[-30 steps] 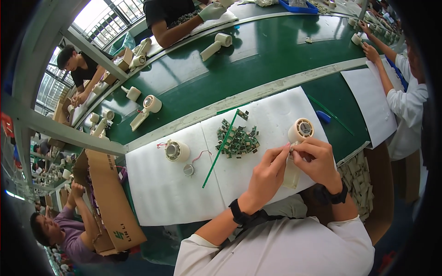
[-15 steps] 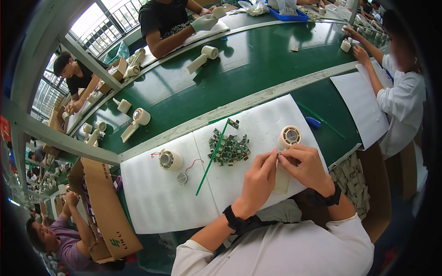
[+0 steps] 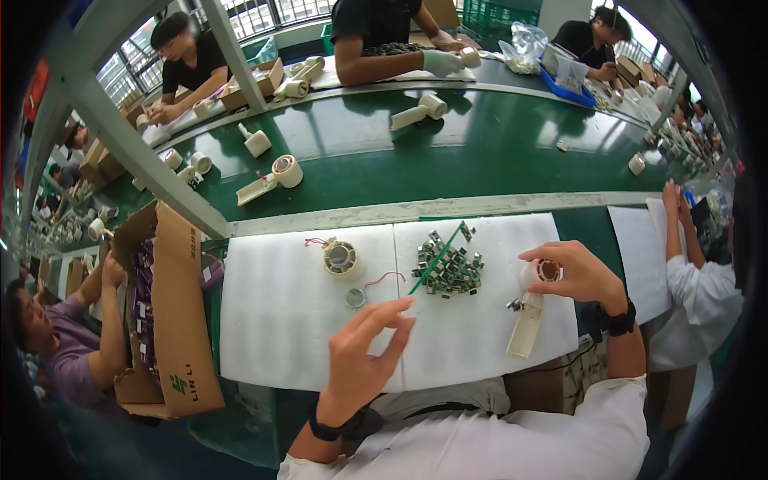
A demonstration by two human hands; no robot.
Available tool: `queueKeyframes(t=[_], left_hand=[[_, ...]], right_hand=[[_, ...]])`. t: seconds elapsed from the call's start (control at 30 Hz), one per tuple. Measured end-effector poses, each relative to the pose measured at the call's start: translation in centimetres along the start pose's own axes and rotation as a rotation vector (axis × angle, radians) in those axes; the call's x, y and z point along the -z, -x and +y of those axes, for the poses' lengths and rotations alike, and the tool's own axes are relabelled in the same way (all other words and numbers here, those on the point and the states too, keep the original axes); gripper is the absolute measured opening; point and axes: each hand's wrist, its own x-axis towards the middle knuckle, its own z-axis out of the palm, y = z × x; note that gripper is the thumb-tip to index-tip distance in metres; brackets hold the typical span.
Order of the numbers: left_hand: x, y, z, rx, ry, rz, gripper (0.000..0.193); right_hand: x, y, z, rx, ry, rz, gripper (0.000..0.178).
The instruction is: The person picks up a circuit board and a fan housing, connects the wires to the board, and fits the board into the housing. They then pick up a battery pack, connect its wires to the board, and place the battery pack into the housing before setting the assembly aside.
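My right hand [image 3: 588, 276] curls its thumb and fingers around the round head of a white handheld fan housing [image 3: 524, 328], whose open handle points toward me. A small dark part [image 3: 514, 305] sits beside that handle. My left hand [image 3: 368, 352] is open, thumb and forefinger apart, at the near end of a thin green strip [image 3: 436, 260]; the hand hides that end. The strip lies across a pile of small green circuit boards [image 3: 456, 270]. Left of the pile are another white round housing [image 3: 342, 260] with red wires and a small silver motor [image 3: 355, 297] with a wire.
White foam sheets [image 3: 280, 344] cover my bench. Behind a pale rail [image 3: 360, 211] runs a green conveyor [image 3: 344, 176] carrying several white housings [image 3: 286, 171]. A cardboard box [image 3: 180, 320] of purple parts stands at left. Other people work across the belt and on both sides.
My hands, together before over the housing's handle, are now apart. The left has moved left to the green strip; the right has taken hold of the housing's head. The view has turned right.
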Motion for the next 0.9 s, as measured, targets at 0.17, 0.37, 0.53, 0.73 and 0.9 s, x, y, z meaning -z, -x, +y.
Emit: queueKeyframes(t=[0.17, 0.37, 0.53, 0.73, 0.9], left_hand=[[3.5, 0.2, -5.4, 0.433, 0.371, 0.097, 0.021], [4.9, -0.1, -7.4, 0.583, 0.594, 0.134, 0.017], [5.7, 1.2, -9.0, 0.503, 0.551, 0.128, 0.015], [6.1, 1.8, -8.9, 0.518, 0.511, 0.169, 0.011], [6.4, 1.3, -8.8, 0.344, 0.306, 0.217, 0.015]], right_hand=[[2.7, -7.1, 3.8, -0.129, -0.053, 0.317, 0.041], [3.8, -21.3, 12.3, -0.245, 0.205, 0.487, 0.046], [4.4, -26.0, 12.5, -0.206, 0.574, 0.368, 0.049], [5.4, -37.1, -2.3, -0.024, 0.422, 0.173, 0.058], [2.7, -52.5, -8.6, 0.300, 0.491, 0.146, 0.071]])
